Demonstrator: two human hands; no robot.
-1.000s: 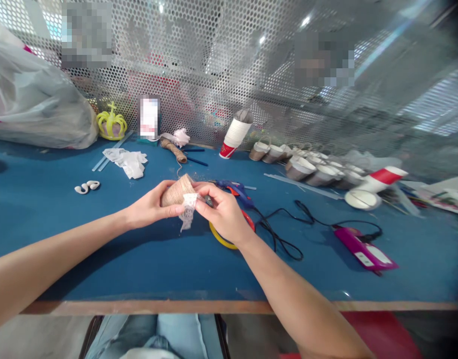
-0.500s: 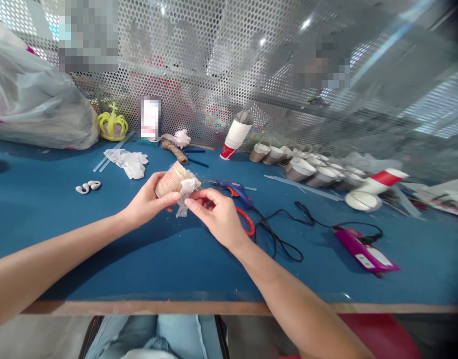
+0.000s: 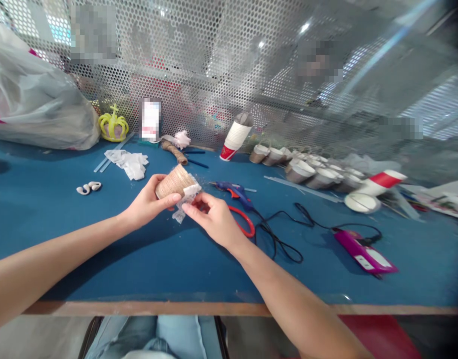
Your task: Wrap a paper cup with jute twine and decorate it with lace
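Note:
My left hand (image 3: 151,200) is wrapped round a twine-wrapped cup (image 3: 175,182), which lies tilted above the table with its wider end toward the right. A strip of white lace (image 3: 184,200) sits against the cup's right end and hangs below it. My right hand (image 3: 210,212) pinches the lace at the cup's rim; part of its fingers is hidden behind the lace and the cup. Just right of the hands rests a blue glue gun (image 3: 234,192) with an orange trigger. Scissors with a red handle (image 3: 246,223) lie partly under my right hand.
Behind on the left are more white lace (image 3: 129,163), a twine roll (image 3: 173,151) and a yellow crown (image 3: 113,124). A stack of paper cups (image 3: 235,137) leans at the back. Several small buckets (image 3: 302,170) stand right. A black cord (image 3: 277,238) runs to a purple power strip (image 3: 365,253).
The lace has shifted down and wrapped lower along the cup's rim, and its loose end hangs a little further left. My right hand has moved slightly with it.

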